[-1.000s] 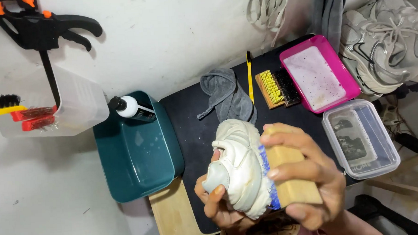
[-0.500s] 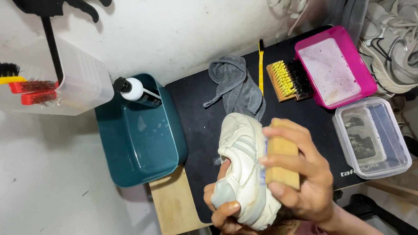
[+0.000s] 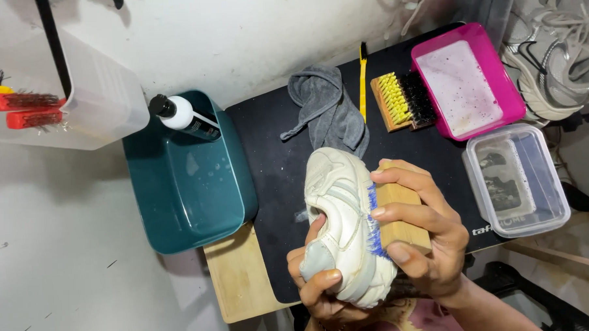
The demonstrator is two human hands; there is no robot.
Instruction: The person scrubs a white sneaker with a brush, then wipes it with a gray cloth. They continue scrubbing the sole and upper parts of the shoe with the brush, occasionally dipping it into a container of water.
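Observation:
A cream-white sneaker (image 3: 345,212) is held over a black mat (image 3: 275,166), toe pointing away. My left hand (image 3: 315,282) grips its heel end from below, fingers wrapped round it. My right hand (image 3: 424,236) clasps a wooden brush (image 3: 401,217) whose blue bristles press against the shoe's right side.
A teal tub (image 3: 184,182) with a white pump bottle (image 3: 182,116) lies left of the mat. A grey cloth (image 3: 328,109), a yellow-bristled brush (image 3: 403,100), a pink tray (image 3: 464,78) and a clear container (image 3: 517,180) sit behind and right. More sneakers (image 3: 551,52) are piled at the top right.
The view has shifted, so the shoe and both hands now sit lower and more central. The shoe has swung slightly, and the brush stays pressed on its side.

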